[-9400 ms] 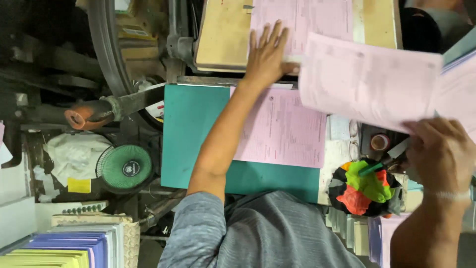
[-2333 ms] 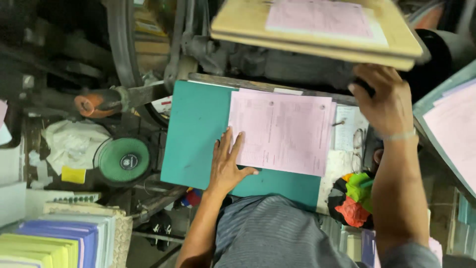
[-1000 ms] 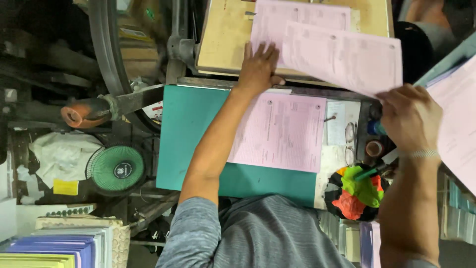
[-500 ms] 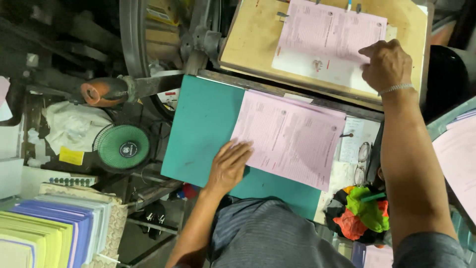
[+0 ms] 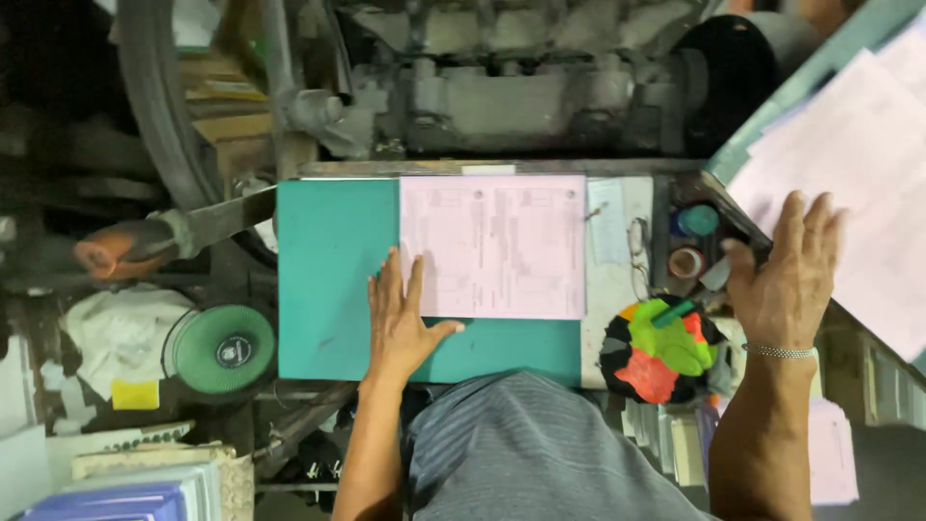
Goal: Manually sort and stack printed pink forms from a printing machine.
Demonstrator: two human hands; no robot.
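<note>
**Two hands down flat, one on each pile of pink paper**

Two piles of pink paper are in my view, and I have a hand on each. My left hand (image 5: 403, 323) lies palm down on the green board (image 5: 333, 280), fingers spread and loose, gripping nothing; the thumb and the first fingers overlap the lower left corner of the pink sheet (image 5: 494, 246) that lies flat on that board. The sheet sits square against the board's far edge and covers its right half.

My right hand (image 5: 783, 280) is out to the side, also open, fingers stretched forward. Its fingertips rest on the near edge of the pink stack (image 5: 854, 164), which sits on a slanted green-edged tray (image 5: 772, 116) at the right. I cannot tell whether the fingers have pinched a sheet from it or only press on top. A thin bracelet (image 5: 779, 351) circles that wrist.

Between my two hands, just right of the board, lies a pale strip of table (image 5: 610, 289) with a small slip of paper, and beside it a dark box holding a small round blue pot (image 5: 696, 220) and a roll of tape (image 5: 686, 261). Nearer to me sits a bundle of bright rags (image 5: 661, 349), green, orange and black.

Beyond the board stands the grey metal body of a machine (image 5: 521, 92). To the left I see a large dark wheel (image 5: 159, 116), an orange-tipped handle (image 5: 108, 253), a round green tin (image 5: 224, 347), a crumpled white cloth (image 5: 121, 328) and a stack of coloured paper (image 5: 125, 497) at the bottom corner
</note>
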